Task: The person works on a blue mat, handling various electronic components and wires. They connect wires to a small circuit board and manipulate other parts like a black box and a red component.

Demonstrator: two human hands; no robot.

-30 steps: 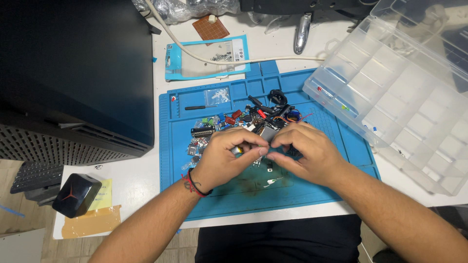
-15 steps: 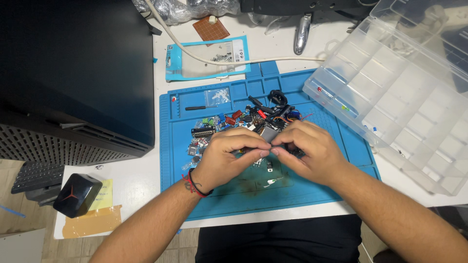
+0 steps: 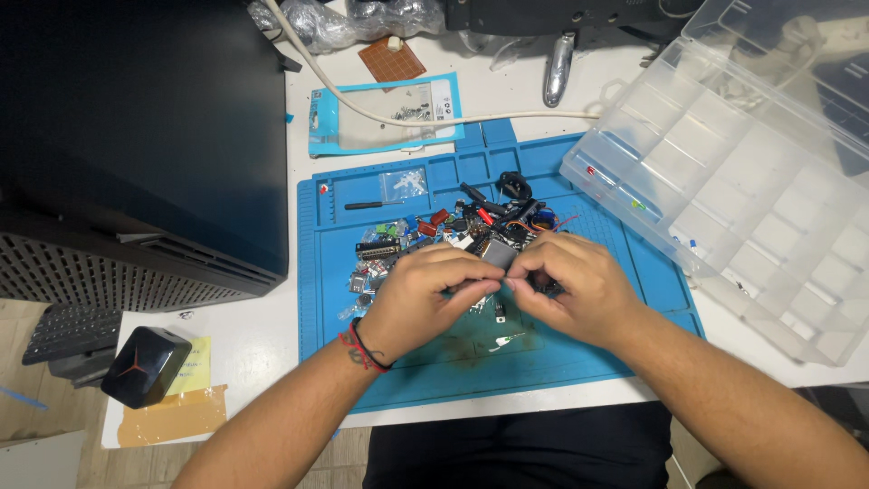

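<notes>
Head view: left hand [image 3: 425, 294] and right hand [image 3: 572, 288] met fingertip to fingertip over blue mat [image 3: 579, 362] on counter; both grips pinched shut on small grey component [image 3: 498, 253], held just below parts pile [image 3: 462, 226]. Clear organizer box [image 3: 724, 172] at right.

The fingers of the left hand [image 3: 424, 294] and right hand [image 3: 572, 288] hide whatever tiny part they pinch; the clear organizer box [image 3: 751, 172] runs off the right edge.

Both forearms are bare, no sleeves showing. The left hand [image 3: 421, 299] wears a red and black cord bracelet [image 3: 360, 348] at the wrist, toward 7 o'clock; the right hand [image 3: 579, 290] wears nothing.
</notes>
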